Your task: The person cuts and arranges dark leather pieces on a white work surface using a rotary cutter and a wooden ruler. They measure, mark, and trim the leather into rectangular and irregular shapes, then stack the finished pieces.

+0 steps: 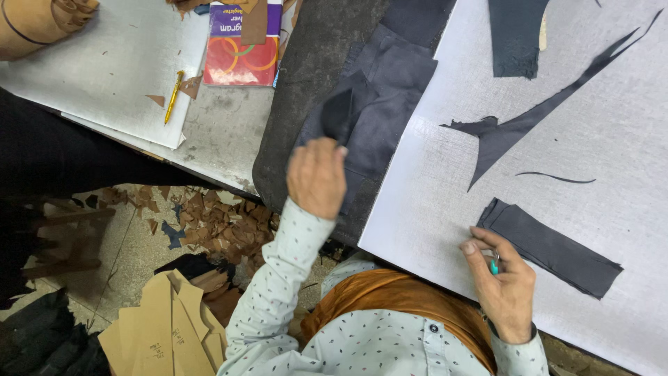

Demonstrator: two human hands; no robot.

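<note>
The left hand [316, 175] is pinching a dark cloth piece [339, 115]; the right hand [502, 283] fingers are curling around a small teal tool [493, 266] beside a dark strip [550, 247].

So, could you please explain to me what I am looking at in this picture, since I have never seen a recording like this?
There is no machine here: a camera worn on a person's head looks down at their own two bare hands. The left hand grips a fold of dark fabric pieces piled on a black mat. The right hand rests on a white cutting board, holding a small teal tool beside a dark rectangular strip. Thin dark offcuts lie further up the board. To the left are a yellow pen and a colourful book. Brown scraps and tan paper patterns cover the floor.
</note>
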